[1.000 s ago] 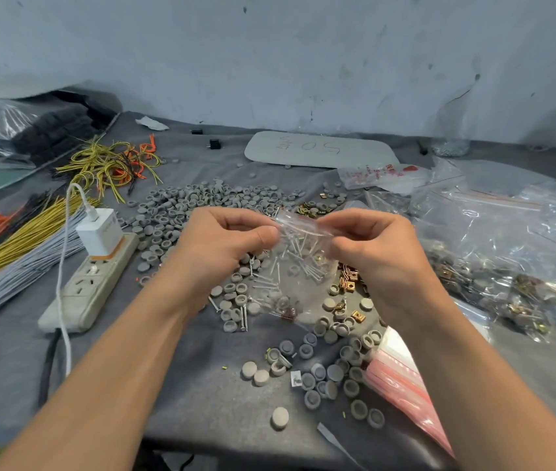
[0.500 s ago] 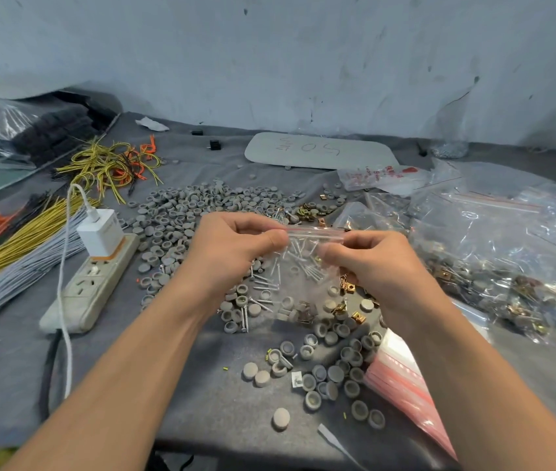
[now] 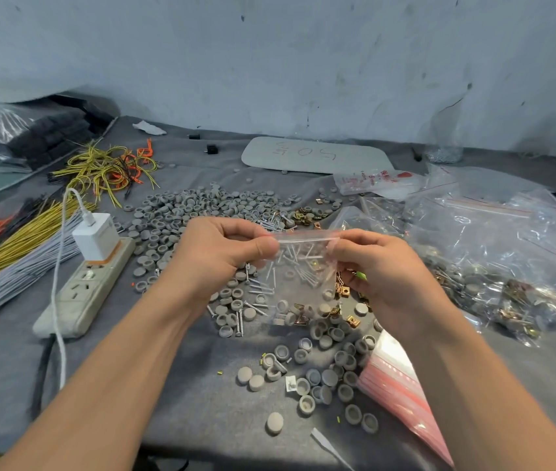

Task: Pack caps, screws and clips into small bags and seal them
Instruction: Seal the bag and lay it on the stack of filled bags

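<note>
A small clear zip bag [image 3: 298, 277] with a red seal strip hangs upright between my two hands above the grey table. Screws, grey caps and copper clips lie inside it. My left hand [image 3: 217, 254] pinches the bag's top left corner, and my right hand [image 3: 376, 270] pinches the top right corner. Loose grey caps [image 3: 317, 379] lie scattered below the bag, and a larger heap of caps [image 3: 184, 212] sits behind my left hand. Loose screws [image 3: 239, 322] and copper clips [image 3: 344, 292] lie under the bag.
A power strip [image 3: 81, 295] with a white charger [image 3: 96, 236] lies at left beside bundles of yellow, grey and orange wires [image 3: 15, 246]. A stack of empty red-striped bags [image 3: 402, 392] sits at lower right. Big clear bags of filled packets [image 3: 500, 263] fill the right side.
The bag was crumpled between my hands; both hands have since moved apart along its top edge, so the seal strip now stretches straight and the bag hangs flat.
</note>
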Demonstrator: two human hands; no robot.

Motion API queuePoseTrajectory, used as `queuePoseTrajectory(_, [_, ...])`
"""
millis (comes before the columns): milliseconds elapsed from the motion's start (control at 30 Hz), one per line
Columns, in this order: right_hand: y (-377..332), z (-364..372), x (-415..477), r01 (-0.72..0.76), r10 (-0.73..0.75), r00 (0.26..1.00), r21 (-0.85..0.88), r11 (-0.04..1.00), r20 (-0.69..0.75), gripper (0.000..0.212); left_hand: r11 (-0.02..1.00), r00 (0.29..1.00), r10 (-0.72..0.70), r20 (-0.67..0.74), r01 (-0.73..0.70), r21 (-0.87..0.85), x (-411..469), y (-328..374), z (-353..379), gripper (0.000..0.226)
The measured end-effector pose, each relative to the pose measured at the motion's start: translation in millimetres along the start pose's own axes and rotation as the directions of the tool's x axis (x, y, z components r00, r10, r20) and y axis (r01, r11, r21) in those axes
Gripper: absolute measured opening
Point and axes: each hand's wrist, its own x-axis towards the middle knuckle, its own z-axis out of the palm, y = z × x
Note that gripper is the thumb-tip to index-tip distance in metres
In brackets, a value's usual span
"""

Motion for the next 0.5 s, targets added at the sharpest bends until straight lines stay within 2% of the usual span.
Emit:
queuePoseTrajectory(167, [1.3, -2.1, 2.1, 0.018, -0.017, 0.999, 0.02, 1.0, -0.048, 0.015, 0.999, 1.0, -0.027, -0.004, 0.027, 0.039, -1.1, -1.4, -1.5, 0.016])
queuePoseTrajectory(333, [1.2, -0.2, 0.9, 0.051, -0.051, 0.997, 0.008, 0.999, -0.063, 0.01, 0.998, 0.999, -0.046, -0.014, 0.046, 0.039, 0.2, -2.2, -1.4, 0.011])
queuePoseTrajectory(500, [4.0, 5.0, 2.7, 0.068, -0.073, 0.993, -0.054, 0.996, -0.094, 0.018, 0.998, 0.998, -0.055, -0.01, 0.055, 0.039, 4.3, -5.5, 1.4, 0.027])
